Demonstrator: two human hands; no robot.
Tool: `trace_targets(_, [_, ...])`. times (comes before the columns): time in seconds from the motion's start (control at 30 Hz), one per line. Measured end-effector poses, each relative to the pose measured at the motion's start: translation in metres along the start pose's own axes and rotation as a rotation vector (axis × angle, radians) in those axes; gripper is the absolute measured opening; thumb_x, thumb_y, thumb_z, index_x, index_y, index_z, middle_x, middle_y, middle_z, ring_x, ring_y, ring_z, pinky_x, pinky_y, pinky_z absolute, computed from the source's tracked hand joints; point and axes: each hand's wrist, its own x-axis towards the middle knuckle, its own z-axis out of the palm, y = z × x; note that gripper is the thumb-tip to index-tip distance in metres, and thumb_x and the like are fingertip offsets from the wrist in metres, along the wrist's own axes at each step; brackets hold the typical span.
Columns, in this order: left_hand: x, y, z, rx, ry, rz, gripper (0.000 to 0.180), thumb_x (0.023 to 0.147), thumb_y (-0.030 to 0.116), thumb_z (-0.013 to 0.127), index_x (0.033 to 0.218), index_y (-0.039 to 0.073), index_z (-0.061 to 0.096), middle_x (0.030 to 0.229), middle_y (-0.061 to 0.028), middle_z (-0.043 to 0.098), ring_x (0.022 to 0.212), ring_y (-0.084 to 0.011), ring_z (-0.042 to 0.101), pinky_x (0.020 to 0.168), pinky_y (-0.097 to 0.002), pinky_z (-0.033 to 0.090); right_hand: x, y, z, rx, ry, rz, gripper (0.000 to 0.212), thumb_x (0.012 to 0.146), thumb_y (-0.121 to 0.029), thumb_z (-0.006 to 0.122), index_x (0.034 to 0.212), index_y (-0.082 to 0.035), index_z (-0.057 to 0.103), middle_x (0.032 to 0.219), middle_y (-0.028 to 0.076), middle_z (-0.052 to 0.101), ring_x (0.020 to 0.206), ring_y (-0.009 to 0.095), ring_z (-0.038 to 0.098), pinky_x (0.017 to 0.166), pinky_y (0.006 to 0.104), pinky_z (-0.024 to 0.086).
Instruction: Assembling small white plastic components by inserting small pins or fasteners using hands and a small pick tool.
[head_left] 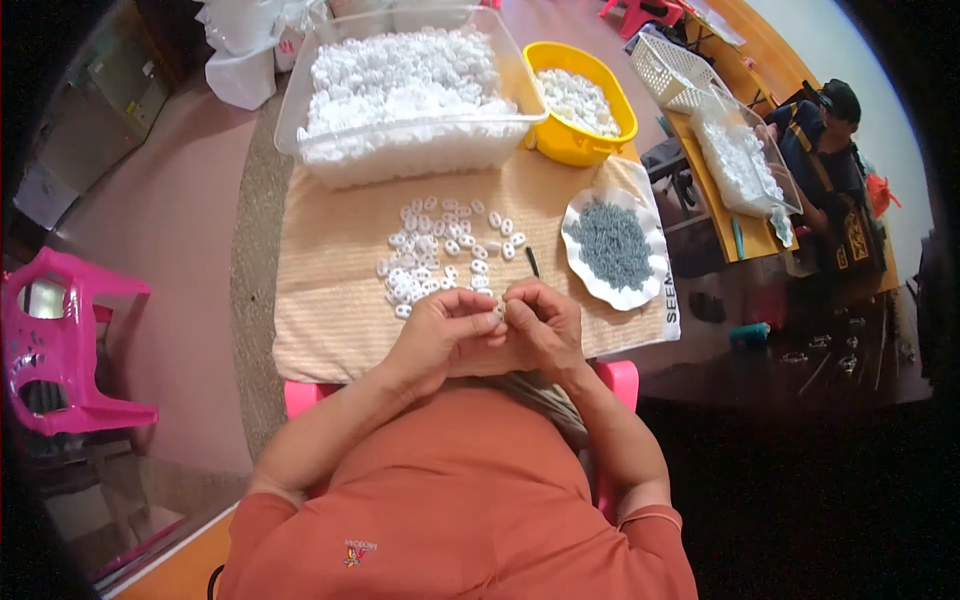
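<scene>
Evidently both grips are nearly closed: the left hand (440, 328) pinches a small pale piece (499, 308) between thumb and fingers, and the right hand (548, 325) meets it there, thumb and fingertips drawn together on the same piece. It sits above the near part of the towel (340, 250), mostly hidden by the fingertips, so its shape is hard to make out. Just beyond the hands lie loose white two-holed pieces (424, 246), many overlapping, with a thin dark stick (532, 262) to their right. Farther right, a scalloped white dish (655, 236) holds grey pieces (610, 245). At the far side stand a clear bin (420, 165) and a yellow tub (580, 150), both heaped with white pieces. A pink stool (50, 340) stands left on the floor (180, 210); far right, another person (820, 150) is partly lost in shadow.
</scene>
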Motion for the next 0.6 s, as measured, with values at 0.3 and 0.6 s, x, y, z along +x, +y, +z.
trace_targets(0.3, [0.0027,-0.0020,-0.0050,-0.071,0.026,0.005,0.022,0.088,0.001,0.062,0.109,-0.003,0.058,0.097,-0.0103,0.065,0.086,-0.0162,0.066,0.079,-0.0273,0.057,0.0002,-0.0056,0.0016,0.108,-0.094,0.027,0.009,0.094,-0.005,0.058,0.097,0.003,0.060,0.094,0.003,0.059,0.078,0.007,0.056,0.070,0.0201,0.046])
trace_targets(0.6, [0.0036,-0.0045,-0.0080,-0.081,0.029,0.008,0.018,0.087,0.002,0.064,0.104,-0.002,0.059,0.096,-0.0096,0.065,0.085,-0.0159,0.067,0.078,-0.0272,0.058,0.0011,-0.0009,0.0007,0.086,-0.119,-0.028,0.009,0.093,-0.004,0.058,0.096,0.004,0.060,0.092,0.004,0.059,0.073,0.007,0.057,0.065,0.0199,0.046])
